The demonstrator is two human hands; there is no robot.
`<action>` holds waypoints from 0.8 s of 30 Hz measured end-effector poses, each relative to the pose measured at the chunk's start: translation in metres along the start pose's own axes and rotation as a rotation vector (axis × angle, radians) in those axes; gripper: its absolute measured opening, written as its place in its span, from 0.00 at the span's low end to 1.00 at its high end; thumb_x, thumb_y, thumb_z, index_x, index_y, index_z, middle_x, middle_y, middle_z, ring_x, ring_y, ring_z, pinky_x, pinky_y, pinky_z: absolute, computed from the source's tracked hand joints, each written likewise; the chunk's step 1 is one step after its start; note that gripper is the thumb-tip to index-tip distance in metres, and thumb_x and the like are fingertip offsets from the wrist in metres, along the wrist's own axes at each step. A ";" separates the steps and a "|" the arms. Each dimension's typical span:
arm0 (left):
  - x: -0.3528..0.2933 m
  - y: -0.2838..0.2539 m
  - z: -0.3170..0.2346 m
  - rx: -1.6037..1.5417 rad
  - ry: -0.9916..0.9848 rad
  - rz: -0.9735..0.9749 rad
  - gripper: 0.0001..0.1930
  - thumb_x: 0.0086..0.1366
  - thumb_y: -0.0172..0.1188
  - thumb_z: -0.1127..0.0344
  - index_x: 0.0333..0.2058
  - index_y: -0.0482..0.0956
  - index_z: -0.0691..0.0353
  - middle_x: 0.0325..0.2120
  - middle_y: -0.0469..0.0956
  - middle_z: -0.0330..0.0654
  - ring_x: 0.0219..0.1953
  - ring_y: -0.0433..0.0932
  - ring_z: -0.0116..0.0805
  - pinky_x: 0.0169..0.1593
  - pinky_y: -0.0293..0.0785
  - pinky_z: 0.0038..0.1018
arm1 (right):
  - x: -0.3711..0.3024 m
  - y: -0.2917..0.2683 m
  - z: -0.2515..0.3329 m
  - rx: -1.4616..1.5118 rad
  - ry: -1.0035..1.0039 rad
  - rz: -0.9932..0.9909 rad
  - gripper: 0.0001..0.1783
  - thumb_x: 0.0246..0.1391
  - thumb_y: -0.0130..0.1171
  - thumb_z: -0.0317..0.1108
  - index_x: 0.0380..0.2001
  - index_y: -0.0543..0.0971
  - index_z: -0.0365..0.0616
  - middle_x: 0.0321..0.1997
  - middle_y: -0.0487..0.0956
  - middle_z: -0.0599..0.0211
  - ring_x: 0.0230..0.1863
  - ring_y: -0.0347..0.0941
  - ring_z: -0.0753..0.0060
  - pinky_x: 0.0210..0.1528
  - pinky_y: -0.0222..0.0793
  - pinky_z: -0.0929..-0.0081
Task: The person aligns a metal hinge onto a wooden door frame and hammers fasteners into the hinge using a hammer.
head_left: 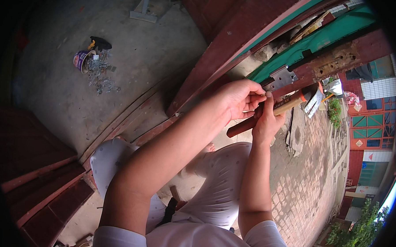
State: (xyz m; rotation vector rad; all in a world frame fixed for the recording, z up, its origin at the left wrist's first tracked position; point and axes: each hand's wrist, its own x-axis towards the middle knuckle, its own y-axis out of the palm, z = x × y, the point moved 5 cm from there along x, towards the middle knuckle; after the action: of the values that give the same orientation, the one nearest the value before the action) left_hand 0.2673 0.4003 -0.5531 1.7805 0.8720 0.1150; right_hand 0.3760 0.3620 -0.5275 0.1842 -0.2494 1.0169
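A dark red wooden beam [306, 82], worn and chipped near its far end, slants across the upper right. A silvery metal hinge plate [281, 78] with holes lies along its edge. Thumb and index fingertip of my left hand [241, 99] pinch together at the plate's near end; anything between them is too small to make out. My right hand [267, 122] is wrapped round the wooden handle of a hammer [288, 103] with an orange band, its dark head pointing away to the right. My right thumb tip almost meets the left fingertips.
A tipped-over tub [80, 61] spills metal hardware [100, 73] onto the concrete floor, beside a black object [100, 43]. A large dark red door panel [228, 45] stands ahead. Green sheeting [316, 36] and rubble lie behind the beam. Brick paving [296, 194] spreads to the right.
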 end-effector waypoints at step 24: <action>0.001 -0.002 -0.004 0.029 -0.022 -0.015 0.02 0.55 0.59 0.68 0.28 0.77 0.55 0.30 0.80 0.33 0.31 0.74 0.24 0.46 0.65 0.30 | 0.000 0.000 -0.006 -0.013 -0.024 0.037 0.07 0.59 0.58 0.33 0.28 0.72 0.45 0.17 0.68 0.78 0.14 0.60 0.87 0.15 0.51 0.85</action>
State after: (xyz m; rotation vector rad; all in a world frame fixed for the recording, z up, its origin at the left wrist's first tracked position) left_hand 0.2652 0.4039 -0.5531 1.7987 0.8748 0.0734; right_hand 0.3768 0.3631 -0.5329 0.1806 -0.2818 1.0504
